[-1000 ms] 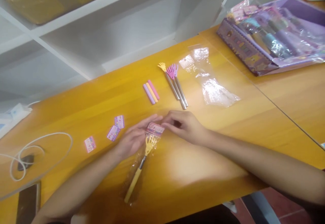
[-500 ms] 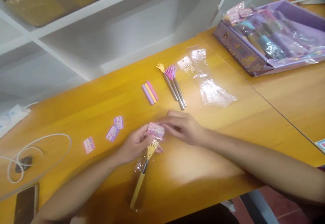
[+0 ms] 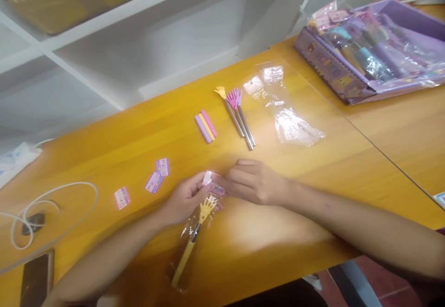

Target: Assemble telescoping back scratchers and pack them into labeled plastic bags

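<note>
My left hand (image 3: 182, 200) is closed on the top of a clear plastic bag (image 3: 181, 277) that holds a yellow back scratcher (image 3: 183, 263), its hand-shaped head up near my fingers and its handle slanting down. My right hand (image 3: 257, 182) pinches the pink printed card (image 3: 210, 179) at the bag's top end from the other side; its fingertips are partly hidden. Beyond my hands lie three back scratchers (image 3: 241, 117) with bare metal rods, beside three coloured handle sleeves (image 3: 206, 126) in purple, yellow and pink.
Three small printed cards, one of them a pink card (image 3: 122, 198), lie at left. Empty clear bags (image 3: 295, 128) lie at the back. A purple box (image 3: 335, 75) of bagged back scratchers stands at right. A white cable (image 3: 83, 184) and a phone (image 3: 35, 281) are at far left.
My right hand has come down slightly, its fingers more curled at the card. The card has tilted and bent, and the bagged back scratcher's lower end has swung a little left.
</note>
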Demonstrator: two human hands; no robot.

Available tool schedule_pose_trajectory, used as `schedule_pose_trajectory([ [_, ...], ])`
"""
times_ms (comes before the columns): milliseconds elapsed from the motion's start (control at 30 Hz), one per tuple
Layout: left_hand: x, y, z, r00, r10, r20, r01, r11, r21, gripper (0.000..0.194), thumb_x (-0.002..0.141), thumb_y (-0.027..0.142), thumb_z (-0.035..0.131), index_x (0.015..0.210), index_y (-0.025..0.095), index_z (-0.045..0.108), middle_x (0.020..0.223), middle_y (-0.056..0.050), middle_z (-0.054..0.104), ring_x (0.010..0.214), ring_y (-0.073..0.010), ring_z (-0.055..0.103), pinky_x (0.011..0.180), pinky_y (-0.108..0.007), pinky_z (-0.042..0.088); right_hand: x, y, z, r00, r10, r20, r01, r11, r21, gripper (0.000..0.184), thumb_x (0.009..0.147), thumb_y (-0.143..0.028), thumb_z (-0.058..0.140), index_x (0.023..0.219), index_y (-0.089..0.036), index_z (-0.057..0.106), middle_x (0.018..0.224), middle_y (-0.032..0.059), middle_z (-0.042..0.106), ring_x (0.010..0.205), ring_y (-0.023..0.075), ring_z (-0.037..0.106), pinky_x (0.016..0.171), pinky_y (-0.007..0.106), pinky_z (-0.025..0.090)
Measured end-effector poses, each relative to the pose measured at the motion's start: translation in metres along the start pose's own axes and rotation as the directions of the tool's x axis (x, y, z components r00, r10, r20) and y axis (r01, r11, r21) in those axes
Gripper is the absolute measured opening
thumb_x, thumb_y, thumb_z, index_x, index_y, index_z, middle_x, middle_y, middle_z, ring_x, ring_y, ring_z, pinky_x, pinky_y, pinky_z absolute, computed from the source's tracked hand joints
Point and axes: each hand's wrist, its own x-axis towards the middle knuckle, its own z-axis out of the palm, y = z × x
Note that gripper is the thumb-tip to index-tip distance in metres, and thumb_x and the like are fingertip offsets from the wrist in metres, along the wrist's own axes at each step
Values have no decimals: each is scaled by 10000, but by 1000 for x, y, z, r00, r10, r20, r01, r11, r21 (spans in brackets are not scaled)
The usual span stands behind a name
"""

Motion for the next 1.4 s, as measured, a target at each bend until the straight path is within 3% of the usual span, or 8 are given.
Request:
schedule_pose_trajectory([
  [200, -1, 0, 0, 1000, 10, 24, -10, 1000, -1, 351, 1082, 458, 598, 1275, 169, 643, 1001, -121, 811, 837, -221, 806, 778, -319, 644, -1, 0, -2, 999, -37, 33, 36, 999, 37, 120, 1089, -194, 580, 1108, -176, 698, 813, 15, 637, 696, 155, 534, 631, 341, 436],
  [500, 3, 1, -2, 999, 54, -8, -54, 992, -111, 356, 1012, 451, 723, 1213, 168, 648, 1004, -88, 792, 841, -223, 819, 740, -302, 651, 0, 1, -2, 995, -16, 99, 7, 996, 92, 253, 1081, -173, 566, 1322, -120, 624, 935, 39, 689, 769, 165, 563, 707, 332, 459],
  [867, 5, -3, 1, 994, 12, -110, -24, 993, -114, 346, 1008, 478, 724, 1089, 158, 619, 821, -49, 787, 718, -224, 815, 651, -305, 643, 1, -3, -4, 987, -59, 148, 45, 995, 93, 189, 1093, -159, 515, 1156, -146, 692, 912, 52, 649, 771, 169, 523, 725, 331, 436],
  [1067, 6, -2, -1, 998, 54, -41, -58, 991, -122, 337, 1002, 449, 742, 1102, 154, 613, 878, -88, 814, 778, -240, 829, 720, -338, 659, 2, -3, -5, 991, -40, 128, 31, 997, 66, 192, 1100, -152, 515, 1127, -175, 704, 871, 36, 625, 767, 165, 497, 720, 322, 403],
  [1267, 5, 1, 0, 999, 49, -22, -52, 987, -151, 343, 1001, 439, 747, 1134, 147, 624, 988, -120, 821, 823, -241, 830, 773, -355, 661, 5, -4, -9, 992, -51, 112, 45, 997, 58, 255, 1094, -136, 502, 894, -177, 654, 816, 24, 586, 717, 156, 449, 696, 327, 378],
  [1400, 4, 0, -2, 999, 50, -7, -51, 988, -146, 351, 1025, 449, 710, 1182, 146, 633, 1045, -135, 819, 877, -250, 829, 821, -369, 659, 4, -2, -10, 992, -70, 108, 64, 996, 55, 268, 1089, -128, 495, 858, -180, 619, 792, 17, 577, 684, 153, 442, 676, 326, 376],
])
